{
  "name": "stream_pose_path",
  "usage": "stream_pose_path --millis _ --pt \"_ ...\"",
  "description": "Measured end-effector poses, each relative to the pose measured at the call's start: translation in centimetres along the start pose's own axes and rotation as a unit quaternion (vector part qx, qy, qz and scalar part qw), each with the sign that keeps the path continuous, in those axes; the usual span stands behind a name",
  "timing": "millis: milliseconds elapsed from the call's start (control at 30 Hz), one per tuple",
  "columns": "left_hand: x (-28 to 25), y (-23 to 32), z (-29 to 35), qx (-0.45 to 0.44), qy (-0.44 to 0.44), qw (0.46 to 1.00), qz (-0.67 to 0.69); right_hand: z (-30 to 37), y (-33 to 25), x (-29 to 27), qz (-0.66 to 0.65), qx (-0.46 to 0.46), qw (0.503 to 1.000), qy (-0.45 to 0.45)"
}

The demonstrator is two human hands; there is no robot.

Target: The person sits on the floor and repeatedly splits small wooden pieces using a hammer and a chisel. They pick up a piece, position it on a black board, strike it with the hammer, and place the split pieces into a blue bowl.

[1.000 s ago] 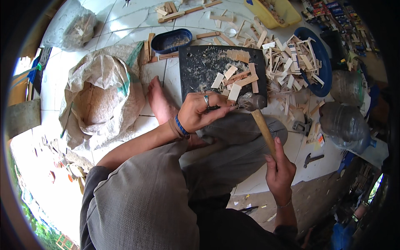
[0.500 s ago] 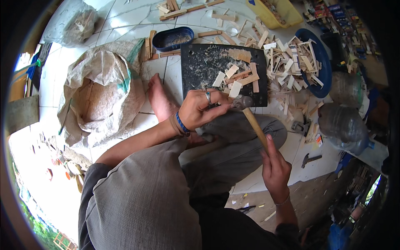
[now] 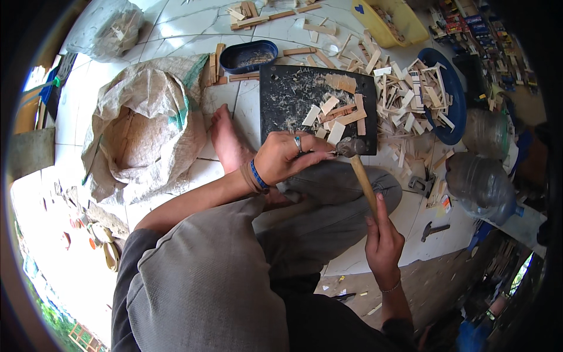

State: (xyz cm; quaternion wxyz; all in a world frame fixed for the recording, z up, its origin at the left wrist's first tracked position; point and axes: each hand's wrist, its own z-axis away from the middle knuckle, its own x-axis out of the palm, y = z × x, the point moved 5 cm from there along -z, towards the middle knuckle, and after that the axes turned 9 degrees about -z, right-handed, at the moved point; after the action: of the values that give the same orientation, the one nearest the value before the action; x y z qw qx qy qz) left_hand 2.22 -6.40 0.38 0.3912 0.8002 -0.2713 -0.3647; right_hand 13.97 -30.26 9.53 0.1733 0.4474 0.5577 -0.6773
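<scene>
My right hand (image 3: 385, 243) is closed around the wooden handle of a hammer (image 3: 365, 180), whose dark metal head lies beside my left fingertips. My left hand (image 3: 282, 157), with a ring and wrist bands, is closed in a pinch at the near edge of a black board (image 3: 278, 105). What those fingers hold is mostly hidden by the hand and the hammer head. Just beyond them, several short pale wood strips (image 3: 350, 116) lie in a small heap on the board, among shavings. A flat tan piece (image 3: 341, 83) lies at the board's far side.
An open woven sack (image 3: 190, 126) stands at left, near my bare foot (image 3: 229, 138). Wood pieces (image 3: 404, 97) pile against a blue basin (image 3: 460, 111) at right. Further around are a blue tub (image 3: 274, 48), a yellow container (image 3: 413, 36), a second hammer (image 3: 436, 230) and a big plastic bottle (image 3: 481, 182).
The whole view has shifted slightly. The hammer head has moved a little to the right beside my left fingertips; both hands keep their grips.
</scene>
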Motion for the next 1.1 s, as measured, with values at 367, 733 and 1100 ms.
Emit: stream_pose_path --millis 367,733,1100 --pt "0.4 -0.6 0.6 -0.039 0.030 0.999 -0.014 0.2 -0.1 -0.8 -0.024 -0.026 0.999 0.039" --pt "0.5 -0.9 0.5 -0.086 0.024 0.996 -0.002 0.4 -0.8 -0.7 0.006 -0.112 0.989 0.094" --pt "0.4 -0.8 0.5 -0.078 0.019 0.997 0.000 0.6 -0.2 0.3 0.020 -0.001 1.000 -0.022"
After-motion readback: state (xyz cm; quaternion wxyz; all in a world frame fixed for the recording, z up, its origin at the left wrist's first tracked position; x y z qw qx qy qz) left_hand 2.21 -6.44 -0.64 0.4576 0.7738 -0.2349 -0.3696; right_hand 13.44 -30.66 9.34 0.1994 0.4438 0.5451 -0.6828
